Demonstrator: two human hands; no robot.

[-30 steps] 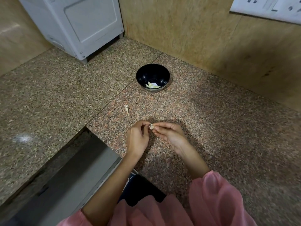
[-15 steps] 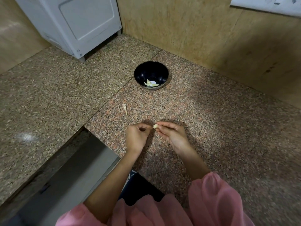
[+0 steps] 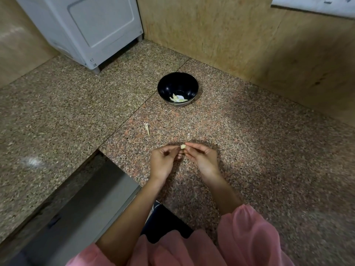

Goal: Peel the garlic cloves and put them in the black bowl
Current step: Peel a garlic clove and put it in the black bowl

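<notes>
The garlic clove (image 3: 182, 146) is sitting right between the two hands, low over the tabletop (image 3: 269, 150). The right hand (image 3: 201, 158) is pinching it at the tips of thumb and forefinger, the other fingers loosely curled. The left hand (image 3: 163, 160) is curling in beside it, fingertips touching the clove's left end. A scrap of peel (image 3: 188, 136) is lying just beyond on the granite, a dry stem piece (image 3: 147, 129) further left. The black bowl (image 3: 167, 87) is standing well beyond the hands, holding pale garlic pieces (image 3: 177, 98).

Left hand (image 3: 163, 160) and right hand (image 3: 201, 157) meet fingertips, fingers curled.
</notes>
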